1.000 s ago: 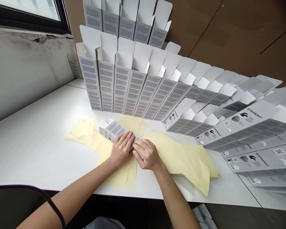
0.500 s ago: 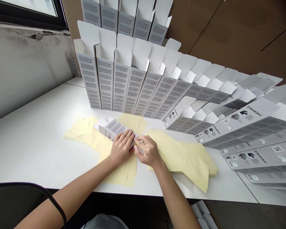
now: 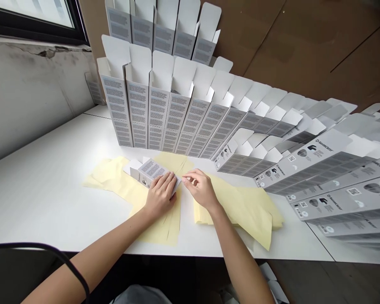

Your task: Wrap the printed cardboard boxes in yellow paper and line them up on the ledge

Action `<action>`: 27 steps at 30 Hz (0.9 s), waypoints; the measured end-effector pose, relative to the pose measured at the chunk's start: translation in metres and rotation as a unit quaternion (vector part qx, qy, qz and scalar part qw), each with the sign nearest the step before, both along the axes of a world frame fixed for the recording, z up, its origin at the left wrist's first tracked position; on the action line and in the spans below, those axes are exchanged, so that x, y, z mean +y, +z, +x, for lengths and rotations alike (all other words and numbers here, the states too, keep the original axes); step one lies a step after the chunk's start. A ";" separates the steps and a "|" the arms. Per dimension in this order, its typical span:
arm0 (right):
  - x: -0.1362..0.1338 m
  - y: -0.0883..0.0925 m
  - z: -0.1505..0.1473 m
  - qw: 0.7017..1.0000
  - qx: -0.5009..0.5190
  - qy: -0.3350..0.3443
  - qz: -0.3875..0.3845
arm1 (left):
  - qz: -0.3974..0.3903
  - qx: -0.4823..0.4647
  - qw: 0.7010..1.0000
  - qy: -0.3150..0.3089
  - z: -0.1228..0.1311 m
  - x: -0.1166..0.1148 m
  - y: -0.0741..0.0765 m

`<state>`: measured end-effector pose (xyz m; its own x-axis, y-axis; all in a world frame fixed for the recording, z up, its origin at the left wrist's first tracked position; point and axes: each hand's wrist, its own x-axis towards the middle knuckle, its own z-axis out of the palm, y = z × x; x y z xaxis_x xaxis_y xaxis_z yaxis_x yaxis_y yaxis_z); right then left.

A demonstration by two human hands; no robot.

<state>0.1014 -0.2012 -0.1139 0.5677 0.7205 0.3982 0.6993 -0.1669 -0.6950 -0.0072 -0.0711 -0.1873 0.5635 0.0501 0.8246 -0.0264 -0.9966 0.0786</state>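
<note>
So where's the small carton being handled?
The carton lies centre of the head view on pale yellow paper, under the left hand, just beside the right hand.

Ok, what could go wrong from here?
The upright row of open grey-and-white cardboard cartons stands close behind the left hand, so a knock might topple it. The small grey-and-white carton under that hand sits on loose pale yellow paper sheets, which could slide on the white table.

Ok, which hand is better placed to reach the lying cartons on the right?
Probably the right hand: it holds nothing and sits nearer the lying cartons. The left hand is on the carton on the yellow sheets.
</note>
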 end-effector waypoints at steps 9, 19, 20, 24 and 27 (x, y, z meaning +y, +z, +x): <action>0.018 -0.013 0.027 0.965 0.199 0.084 -0.149 | 0.004 -0.010 1.000 0.007 0.001 -0.001 0.000; 0.018 -0.019 0.032 0.969 0.172 0.140 -0.110 | 0.001 -0.010 1.000 0.006 0.001 0.000 -0.001; 0.018 -0.018 0.033 0.971 0.156 0.143 -0.106 | 0.001 -0.011 1.000 0.004 0.001 0.000 -0.001; 0.018 -0.017 0.033 0.976 0.117 0.158 -0.092 | -0.002 -0.007 1.000 0.002 0.001 0.001 -0.001; 0.019 -0.018 0.032 0.980 0.086 0.156 -0.085 | -0.004 -0.005 1.000 0.002 0.001 0.000 -0.001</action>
<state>0.1339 -0.1824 -0.1320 0.3582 0.9170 0.1753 0.6095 -0.0875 -0.7879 -0.0063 -0.0707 -0.1882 0.5543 0.0589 0.8303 -0.0235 -0.9960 0.0863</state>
